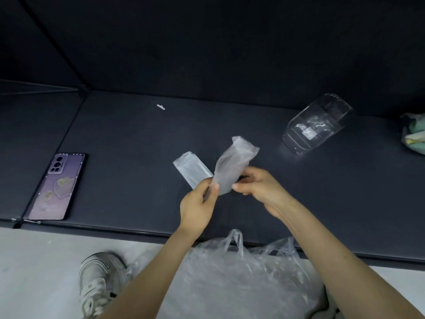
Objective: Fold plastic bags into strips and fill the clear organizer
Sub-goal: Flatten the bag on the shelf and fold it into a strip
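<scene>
Crumpled plastic bags lie heaped closest to the lens, below the front edge of the dark surface, with a grey-white shoe on the pale floor to their left. At far left on the surface, a purple phone lies with its back up near the front edge. A small white scrap sits further back, left of centre. A flat folded strip lies on the surface at centre; its near end is hidden behind the left hand. That hand's thumb and fingers pinch the lower left edge of a half-folded bag, which is held above the surface and tilts up toward the right. The right hand pinches the bag's lower right edge between thumb and forefinger, its remaining fingers curled behind. The clear organizer rests on the surface further back and to the right, well apart from both hands; whether it holds any strips cannot be determined. A pale green bundle is cut off at the right edge.
</scene>
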The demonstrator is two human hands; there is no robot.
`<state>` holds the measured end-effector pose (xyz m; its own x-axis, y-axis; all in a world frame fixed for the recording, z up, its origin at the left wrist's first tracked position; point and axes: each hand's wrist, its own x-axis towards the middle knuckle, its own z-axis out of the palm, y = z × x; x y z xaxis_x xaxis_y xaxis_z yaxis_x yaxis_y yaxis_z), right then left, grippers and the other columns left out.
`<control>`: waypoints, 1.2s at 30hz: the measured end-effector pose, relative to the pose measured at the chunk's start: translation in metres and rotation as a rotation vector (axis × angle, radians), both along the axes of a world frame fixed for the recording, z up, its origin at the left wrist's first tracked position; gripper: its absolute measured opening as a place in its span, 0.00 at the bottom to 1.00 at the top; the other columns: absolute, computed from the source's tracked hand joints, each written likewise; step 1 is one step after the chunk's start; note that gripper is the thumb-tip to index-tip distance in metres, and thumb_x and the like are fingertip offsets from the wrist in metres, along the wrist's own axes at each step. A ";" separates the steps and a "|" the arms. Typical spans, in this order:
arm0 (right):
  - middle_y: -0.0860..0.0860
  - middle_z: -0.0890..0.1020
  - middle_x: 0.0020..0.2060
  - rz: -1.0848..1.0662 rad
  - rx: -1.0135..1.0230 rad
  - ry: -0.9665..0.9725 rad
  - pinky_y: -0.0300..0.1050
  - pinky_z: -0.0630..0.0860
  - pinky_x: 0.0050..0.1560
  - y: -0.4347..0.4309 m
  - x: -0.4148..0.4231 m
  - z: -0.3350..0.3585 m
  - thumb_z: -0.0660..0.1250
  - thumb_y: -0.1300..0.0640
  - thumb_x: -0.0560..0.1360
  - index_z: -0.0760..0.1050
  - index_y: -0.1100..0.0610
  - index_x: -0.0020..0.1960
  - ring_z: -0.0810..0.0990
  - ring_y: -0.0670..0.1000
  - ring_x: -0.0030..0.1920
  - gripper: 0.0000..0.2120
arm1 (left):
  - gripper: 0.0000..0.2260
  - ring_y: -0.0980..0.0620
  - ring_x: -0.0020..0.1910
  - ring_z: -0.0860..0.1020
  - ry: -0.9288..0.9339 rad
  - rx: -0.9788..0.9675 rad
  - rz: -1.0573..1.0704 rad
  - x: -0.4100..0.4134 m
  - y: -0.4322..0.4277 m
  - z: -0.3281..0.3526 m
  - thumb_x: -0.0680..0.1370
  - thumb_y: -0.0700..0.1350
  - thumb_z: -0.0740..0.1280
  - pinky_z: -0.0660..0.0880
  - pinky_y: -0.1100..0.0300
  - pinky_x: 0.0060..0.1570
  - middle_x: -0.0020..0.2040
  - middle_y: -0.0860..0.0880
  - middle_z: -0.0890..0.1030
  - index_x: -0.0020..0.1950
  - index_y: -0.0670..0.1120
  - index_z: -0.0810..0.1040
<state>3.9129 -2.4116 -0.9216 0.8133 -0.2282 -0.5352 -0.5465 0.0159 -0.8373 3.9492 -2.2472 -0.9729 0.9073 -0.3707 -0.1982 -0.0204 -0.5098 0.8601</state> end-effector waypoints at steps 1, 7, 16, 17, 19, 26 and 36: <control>0.47 0.83 0.44 0.030 -0.010 0.000 0.29 0.72 0.36 0.008 0.004 -0.004 0.70 0.65 0.74 0.79 0.53 0.51 0.80 0.38 0.37 0.10 | 0.11 0.52 0.40 0.78 0.049 0.008 0.000 0.002 0.002 0.002 0.82 0.51 0.61 0.75 0.55 0.44 0.40 0.49 0.81 0.61 0.53 0.77; 0.46 0.83 0.38 -0.098 0.013 -0.065 0.26 0.71 0.34 0.025 0.011 -0.018 0.69 0.60 0.76 0.80 0.55 0.43 0.79 0.34 0.35 0.03 | 0.14 0.54 0.52 0.80 0.315 -0.185 -0.103 0.015 0.019 0.007 0.79 0.46 0.67 0.76 0.59 0.56 0.49 0.52 0.83 0.64 0.56 0.76; 0.53 0.79 0.32 0.330 -0.261 0.116 0.48 0.70 0.40 0.020 0.011 -0.031 0.75 0.55 0.71 0.77 0.58 0.34 0.75 0.50 0.36 0.11 | 0.24 0.50 0.54 0.82 0.523 -0.510 0.078 0.044 0.029 0.018 0.71 0.50 0.71 0.78 0.58 0.50 0.52 0.48 0.84 0.65 0.44 0.75; 0.50 0.75 0.29 0.365 -0.317 0.141 0.48 0.67 0.38 0.020 0.013 -0.033 0.75 0.54 0.70 0.73 0.55 0.30 0.72 0.50 0.33 0.15 | 0.24 0.50 0.54 0.82 0.527 -0.504 0.118 0.046 0.027 0.016 0.72 0.48 0.73 0.78 0.57 0.51 0.51 0.49 0.83 0.66 0.44 0.74; 0.48 0.67 0.27 0.424 -0.392 0.172 0.47 0.62 0.37 0.020 0.018 -0.031 0.74 0.53 0.69 0.66 0.54 0.27 0.66 0.50 0.32 0.20 | 0.20 0.50 0.53 0.81 0.504 -0.497 0.197 0.052 0.021 0.013 0.75 0.43 0.72 0.79 0.57 0.51 0.48 0.48 0.83 0.66 0.43 0.73; 0.48 0.68 0.27 0.506 -0.585 0.228 0.44 0.60 0.32 0.018 0.015 -0.029 0.74 0.48 0.68 0.68 0.58 0.31 0.66 0.49 0.29 0.19 | 0.14 0.52 0.46 0.80 0.238 -0.273 0.239 0.065 0.004 -0.007 0.77 0.40 0.70 0.78 0.52 0.54 0.42 0.49 0.83 0.60 0.50 0.74; 0.46 0.80 0.39 0.318 -0.614 0.162 0.44 0.70 0.41 -0.001 -0.020 -0.036 0.60 0.49 0.80 0.75 0.53 0.55 0.76 0.47 0.40 0.10 | 0.12 0.54 0.42 0.79 -0.068 0.030 0.186 0.053 -0.022 -0.008 0.77 0.46 0.70 0.75 0.61 0.46 0.41 0.58 0.79 0.60 0.50 0.78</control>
<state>3.8926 -2.4122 -0.9571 0.8116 -0.2922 -0.5058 -0.5648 -0.6137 -0.5517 4.0023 -2.2689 -0.9807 0.9712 -0.1905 -0.1429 0.0191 -0.5360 0.8440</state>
